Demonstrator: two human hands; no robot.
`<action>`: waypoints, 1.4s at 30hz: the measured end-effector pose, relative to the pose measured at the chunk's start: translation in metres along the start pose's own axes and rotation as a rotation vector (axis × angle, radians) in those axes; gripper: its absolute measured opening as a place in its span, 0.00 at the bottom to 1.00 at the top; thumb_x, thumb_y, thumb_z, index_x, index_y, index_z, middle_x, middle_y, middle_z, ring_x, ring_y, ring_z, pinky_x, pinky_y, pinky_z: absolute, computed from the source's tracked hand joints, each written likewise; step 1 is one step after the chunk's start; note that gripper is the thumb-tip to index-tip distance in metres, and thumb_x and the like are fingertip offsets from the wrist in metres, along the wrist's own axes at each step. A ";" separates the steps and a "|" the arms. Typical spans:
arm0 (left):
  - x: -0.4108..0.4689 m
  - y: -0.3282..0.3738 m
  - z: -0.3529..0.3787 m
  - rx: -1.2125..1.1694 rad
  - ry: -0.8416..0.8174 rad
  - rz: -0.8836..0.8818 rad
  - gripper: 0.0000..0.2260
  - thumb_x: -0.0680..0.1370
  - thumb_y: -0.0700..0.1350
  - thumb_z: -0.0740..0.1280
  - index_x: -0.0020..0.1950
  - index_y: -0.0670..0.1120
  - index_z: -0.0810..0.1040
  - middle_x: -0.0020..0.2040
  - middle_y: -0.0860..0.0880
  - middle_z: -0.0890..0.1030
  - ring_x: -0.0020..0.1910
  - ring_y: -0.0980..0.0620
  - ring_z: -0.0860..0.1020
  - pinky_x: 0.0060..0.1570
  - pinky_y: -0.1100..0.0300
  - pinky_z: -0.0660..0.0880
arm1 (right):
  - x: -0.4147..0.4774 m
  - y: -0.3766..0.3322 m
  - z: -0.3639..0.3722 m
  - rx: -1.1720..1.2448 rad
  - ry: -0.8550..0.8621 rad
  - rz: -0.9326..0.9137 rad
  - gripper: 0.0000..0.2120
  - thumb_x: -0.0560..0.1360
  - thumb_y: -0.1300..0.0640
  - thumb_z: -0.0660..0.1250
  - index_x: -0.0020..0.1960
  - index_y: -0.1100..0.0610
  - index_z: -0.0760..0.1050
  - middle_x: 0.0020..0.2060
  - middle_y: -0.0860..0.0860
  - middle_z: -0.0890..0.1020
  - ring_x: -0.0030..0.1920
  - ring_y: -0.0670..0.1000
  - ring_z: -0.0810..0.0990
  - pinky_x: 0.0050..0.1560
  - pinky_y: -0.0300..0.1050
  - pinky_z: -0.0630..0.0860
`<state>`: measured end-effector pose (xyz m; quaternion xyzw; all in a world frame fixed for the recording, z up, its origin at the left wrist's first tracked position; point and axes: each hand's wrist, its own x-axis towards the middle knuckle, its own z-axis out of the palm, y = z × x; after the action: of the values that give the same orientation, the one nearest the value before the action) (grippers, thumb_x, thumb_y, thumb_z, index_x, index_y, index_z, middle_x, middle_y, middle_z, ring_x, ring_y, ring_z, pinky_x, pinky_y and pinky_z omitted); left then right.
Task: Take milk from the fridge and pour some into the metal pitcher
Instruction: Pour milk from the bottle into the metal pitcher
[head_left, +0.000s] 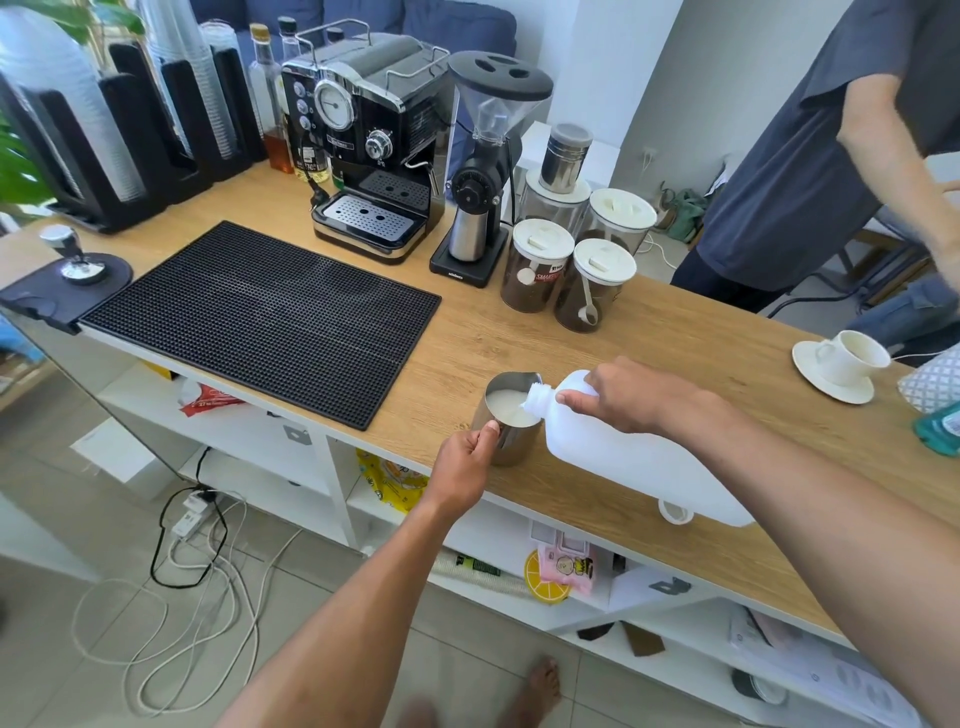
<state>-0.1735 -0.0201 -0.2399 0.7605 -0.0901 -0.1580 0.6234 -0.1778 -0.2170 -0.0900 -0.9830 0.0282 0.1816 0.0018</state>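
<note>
Both arms are stretched forward, bare to the elbow. The left hand (464, 457) is curled shut, thumb on top, around a handle. The right hand (621, 397) is turned palm down, its fingers (574, 400) wrapped tight near a jug's neck.

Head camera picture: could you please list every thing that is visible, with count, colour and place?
milk jug: 1, white, tilted over pitcher, pouring
metal pitcher: 1, silver, counter front edge, milk inside
bar mat: 1, black, counter left
espresso machine: 1, black and silver, behind mat
grinder: 1, black, right of machine
jars: 4, clear, white lids, beside grinder
cup on saucer: 1, white, counter right
tamper: 1, silver, far left
left hand: holds pitcher handle
right hand: grips jug
</note>
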 end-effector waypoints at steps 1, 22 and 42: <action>0.000 0.000 0.000 0.002 0.001 0.000 0.23 0.85 0.51 0.57 0.30 0.50 0.57 0.26 0.52 0.58 0.25 0.56 0.54 0.29 0.57 0.51 | 0.001 0.000 0.000 0.001 0.000 -0.002 0.28 0.79 0.35 0.53 0.36 0.58 0.69 0.32 0.52 0.73 0.31 0.51 0.69 0.34 0.48 0.65; 0.002 -0.004 0.001 -0.005 0.001 0.006 0.23 0.84 0.52 0.57 0.31 0.45 0.61 0.27 0.50 0.58 0.26 0.54 0.54 0.31 0.56 0.51 | 0.001 0.000 -0.001 0.007 0.004 -0.008 0.28 0.79 0.35 0.54 0.34 0.58 0.67 0.31 0.52 0.72 0.30 0.51 0.68 0.34 0.49 0.64; 0.006 -0.002 0.005 0.065 0.055 -0.018 0.23 0.84 0.53 0.56 0.31 0.48 0.58 0.26 0.52 0.59 0.25 0.55 0.55 0.29 0.57 0.51 | -0.001 0.013 -0.008 0.176 0.178 0.108 0.30 0.78 0.34 0.51 0.34 0.58 0.68 0.33 0.51 0.74 0.31 0.52 0.71 0.32 0.46 0.64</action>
<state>-0.1694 -0.0261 -0.2430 0.7850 -0.0714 -0.1396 0.5993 -0.1764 -0.2298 -0.0826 -0.9883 0.0970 0.0901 0.0757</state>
